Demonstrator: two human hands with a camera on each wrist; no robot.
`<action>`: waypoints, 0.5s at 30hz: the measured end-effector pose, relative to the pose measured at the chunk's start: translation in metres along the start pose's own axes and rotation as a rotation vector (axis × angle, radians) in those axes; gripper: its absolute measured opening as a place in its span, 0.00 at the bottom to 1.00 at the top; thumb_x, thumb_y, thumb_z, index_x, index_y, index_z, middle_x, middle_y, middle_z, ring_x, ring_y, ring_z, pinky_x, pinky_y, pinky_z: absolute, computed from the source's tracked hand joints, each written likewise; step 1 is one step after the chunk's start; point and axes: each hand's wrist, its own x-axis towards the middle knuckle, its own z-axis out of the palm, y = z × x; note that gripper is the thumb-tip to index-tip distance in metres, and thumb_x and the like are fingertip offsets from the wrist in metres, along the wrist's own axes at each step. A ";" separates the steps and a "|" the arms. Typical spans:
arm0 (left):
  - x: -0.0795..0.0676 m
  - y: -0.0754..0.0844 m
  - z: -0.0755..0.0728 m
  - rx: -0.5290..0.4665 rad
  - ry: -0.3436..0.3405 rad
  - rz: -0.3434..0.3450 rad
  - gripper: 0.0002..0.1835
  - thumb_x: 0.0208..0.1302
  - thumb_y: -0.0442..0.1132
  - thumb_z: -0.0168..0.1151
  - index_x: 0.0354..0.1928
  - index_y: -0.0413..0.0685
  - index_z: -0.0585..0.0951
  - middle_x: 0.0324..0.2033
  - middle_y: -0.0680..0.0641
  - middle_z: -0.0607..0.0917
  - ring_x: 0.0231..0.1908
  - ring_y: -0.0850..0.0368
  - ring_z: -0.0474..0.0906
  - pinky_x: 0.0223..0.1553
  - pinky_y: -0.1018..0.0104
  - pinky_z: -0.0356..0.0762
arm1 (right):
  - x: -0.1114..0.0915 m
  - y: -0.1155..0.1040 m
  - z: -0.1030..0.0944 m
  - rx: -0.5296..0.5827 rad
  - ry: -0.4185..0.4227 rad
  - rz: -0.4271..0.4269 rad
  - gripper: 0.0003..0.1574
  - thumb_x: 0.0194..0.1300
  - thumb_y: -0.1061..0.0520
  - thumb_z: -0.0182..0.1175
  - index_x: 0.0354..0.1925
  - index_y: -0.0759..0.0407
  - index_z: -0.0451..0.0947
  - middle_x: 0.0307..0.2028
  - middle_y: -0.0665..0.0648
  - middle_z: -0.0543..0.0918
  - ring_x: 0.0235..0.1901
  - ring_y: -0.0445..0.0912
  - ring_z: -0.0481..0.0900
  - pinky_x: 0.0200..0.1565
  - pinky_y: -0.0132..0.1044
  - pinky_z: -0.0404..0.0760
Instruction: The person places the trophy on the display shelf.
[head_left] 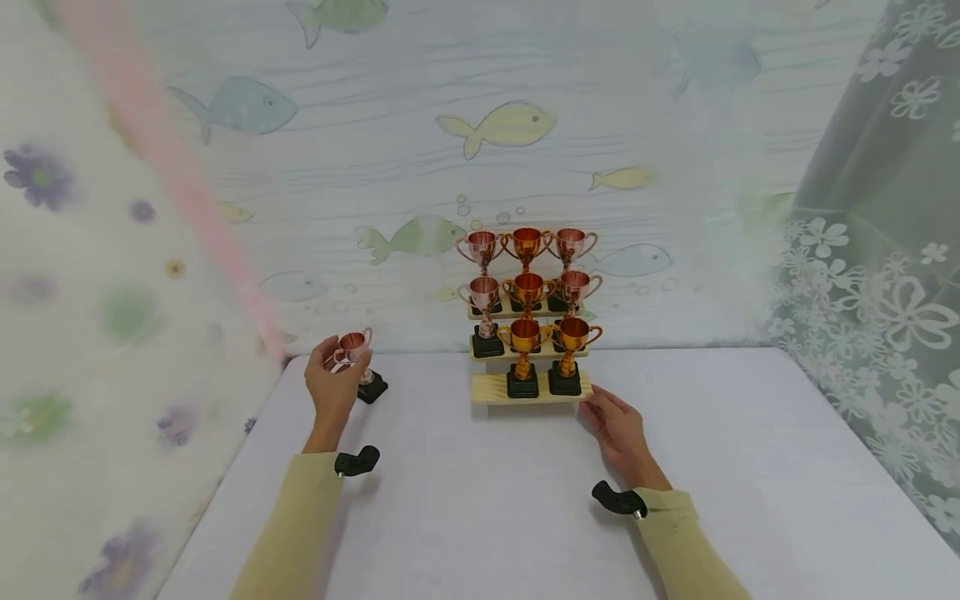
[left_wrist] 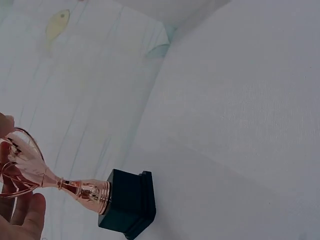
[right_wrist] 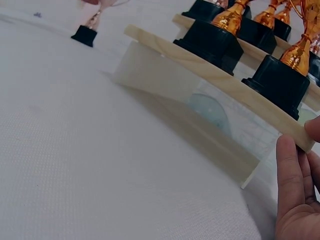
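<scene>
My left hand point(head_left: 333, 385) grips a small rose-gold trophy cup point(head_left: 372, 388) by its bowl, at the left back of the table. The cup tilts, its black square base point(left_wrist: 127, 202) lower than the bowl. On the right, my right hand point(head_left: 621, 429) pinches the right end of the lowest board of a three-step wooden display stand point(head_left: 487, 388), thumb above and fingers below. Several trophy cups stand upright on the stand, some rose-gold, some gold. Two gold cups point(head_left: 523, 337) share the front board, whose left end shows bare wood.
A white cloth covers the table point(head_left: 465, 492). Behind it rises a fish-patterned wall covering point(head_left: 337, 192). A flowered curtain point(head_left: 82, 333) borders the left side, and a sheer floral one point(head_left: 885, 333) the right. Clear supports point(right_wrist: 150, 72) hold up the front board.
</scene>
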 end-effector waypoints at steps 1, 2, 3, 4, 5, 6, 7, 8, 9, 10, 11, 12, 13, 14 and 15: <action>0.000 -0.001 0.001 -0.005 0.015 0.005 0.33 0.59 0.35 0.75 0.65 0.36 0.74 0.57 0.40 0.77 0.50 0.58 0.74 0.49 0.76 0.77 | 0.000 0.000 0.000 -0.004 0.006 -0.001 0.32 0.74 0.64 0.54 0.73 0.68 0.63 0.48 0.50 0.80 0.45 0.36 0.83 0.56 0.29 0.82; 0.000 -0.002 0.002 -0.005 0.031 0.009 0.32 0.59 0.35 0.75 0.65 0.36 0.74 0.57 0.40 0.78 0.50 0.58 0.74 0.48 0.77 0.77 | 0.000 0.001 0.001 -0.004 0.008 -0.001 0.32 0.74 0.64 0.54 0.73 0.68 0.63 0.48 0.51 0.81 0.45 0.36 0.83 0.57 0.29 0.82; 0.001 -0.003 0.003 -0.010 0.046 0.012 0.32 0.59 0.35 0.75 0.64 0.36 0.75 0.56 0.40 0.78 0.50 0.58 0.75 0.47 0.77 0.77 | -0.001 0.001 0.001 -0.007 0.008 -0.003 0.33 0.74 0.64 0.55 0.73 0.68 0.63 0.48 0.51 0.81 0.45 0.36 0.83 0.57 0.29 0.82; 0.001 -0.005 0.004 -0.012 0.061 0.015 0.32 0.58 0.35 0.76 0.64 0.35 0.75 0.56 0.40 0.78 0.50 0.57 0.75 0.47 0.78 0.78 | -0.001 0.001 0.001 -0.014 0.004 -0.007 0.33 0.74 0.64 0.54 0.74 0.68 0.62 0.49 0.50 0.81 0.46 0.36 0.83 0.57 0.29 0.81; 0.001 -0.006 0.004 -0.020 0.075 0.015 0.32 0.58 0.35 0.76 0.63 0.35 0.76 0.55 0.40 0.79 0.50 0.57 0.76 0.47 0.78 0.78 | -0.001 0.001 0.001 -0.016 0.001 -0.010 0.33 0.75 0.64 0.54 0.74 0.69 0.61 0.49 0.50 0.80 0.46 0.36 0.83 0.57 0.29 0.81; 0.001 -0.007 0.005 -0.025 0.085 0.017 0.32 0.57 0.35 0.77 0.62 0.34 0.76 0.55 0.40 0.79 0.50 0.56 0.77 0.47 0.79 0.79 | -0.001 0.001 0.001 -0.011 0.005 -0.010 0.33 0.74 0.64 0.54 0.74 0.69 0.62 0.48 0.50 0.81 0.45 0.36 0.83 0.57 0.29 0.82; 0.002 -0.008 0.005 -0.028 0.093 0.020 0.31 0.57 0.36 0.77 0.62 0.34 0.77 0.54 0.40 0.80 0.50 0.56 0.77 0.46 0.80 0.79 | -0.001 0.001 0.001 -0.006 0.007 -0.011 0.33 0.74 0.64 0.54 0.73 0.69 0.62 0.48 0.50 0.81 0.45 0.36 0.83 0.56 0.29 0.82; 0.002 -0.009 0.005 -0.032 0.096 0.020 0.31 0.57 0.36 0.77 0.62 0.34 0.77 0.54 0.40 0.80 0.50 0.56 0.78 0.46 0.81 0.79 | -0.001 0.001 0.001 -0.010 0.002 -0.010 0.33 0.75 0.64 0.54 0.74 0.69 0.61 0.48 0.50 0.81 0.45 0.36 0.83 0.56 0.29 0.82; 0.002 -0.009 0.006 -0.038 0.097 0.024 0.31 0.57 0.36 0.77 0.61 0.34 0.78 0.53 0.39 0.80 0.49 0.56 0.78 0.45 0.81 0.80 | -0.001 0.001 0.001 -0.010 0.000 -0.009 0.33 0.75 0.64 0.53 0.74 0.69 0.61 0.48 0.50 0.81 0.45 0.36 0.83 0.56 0.29 0.82; 0.002 -0.010 0.006 -0.041 0.095 0.029 0.30 0.57 0.36 0.77 0.61 0.34 0.78 0.53 0.39 0.80 0.49 0.56 0.78 0.44 0.83 0.80 | 0.000 0.001 0.001 -0.012 -0.002 -0.009 0.33 0.75 0.64 0.53 0.74 0.69 0.61 0.48 0.50 0.81 0.45 0.36 0.83 0.56 0.29 0.82; 0.003 -0.010 0.006 -0.050 0.091 0.034 0.30 0.57 0.35 0.77 0.60 0.34 0.79 0.52 0.39 0.81 0.48 0.56 0.79 0.43 0.83 0.80 | 0.000 0.001 0.001 -0.009 0.003 -0.008 0.33 0.75 0.64 0.53 0.74 0.69 0.61 0.48 0.50 0.81 0.45 0.36 0.83 0.56 0.29 0.82; 0.003 -0.010 0.006 -0.053 0.084 0.042 0.29 0.57 0.35 0.77 0.60 0.34 0.79 0.52 0.38 0.81 0.47 0.57 0.79 0.43 0.84 0.80 | 0.000 0.001 0.001 -0.009 0.006 -0.008 0.33 0.75 0.64 0.54 0.74 0.69 0.62 0.48 0.50 0.81 0.45 0.36 0.83 0.56 0.29 0.82; 0.003 -0.010 0.006 -0.057 0.078 0.049 0.29 0.57 0.34 0.77 0.60 0.34 0.80 0.51 0.38 0.81 0.45 0.57 0.79 0.42 0.85 0.80 | 0.000 0.001 0.001 -0.013 0.004 -0.009 0.33 0.75 0.64 0.54 0.74 0.69 0.61 0.48 0.51 0.81 0.45 0.36 0.83 0.56 0.29 0.82; 0.004 -0.010 0.006 -0.065 0.074 0.055 0.28 0.57 0.33 0.77 0.60 0.34 0.80 0.50 0.37 0.82 0.44 0.58 0.79 0.41 0.85 0.80 | 0.000 0.001 0.000 -0.012 0.004 -0.007 0.33 0.75 0.64 0.54 0.74 0.69 0.61 0.49 0.51 0.80 0.45 0.36 0.83 0.56 0.29 0.82; 0.004 -0.009 0.006 -0.072 0.068 0.063 0.28 0.57 0.32 0.76 0.60 0.33 0.80 0.50 0.36 0.82 0.43 0.58 0.79 0.41 0.85 0.80 | 0.000 0.001 0.001 -0.006 0.009 -0.006 0.33 0.74 0.64 0.54 0.74 0.69 0.62 0.49 0.51 0.80 0.45 0.36 0.83 0.56 0.29 0.82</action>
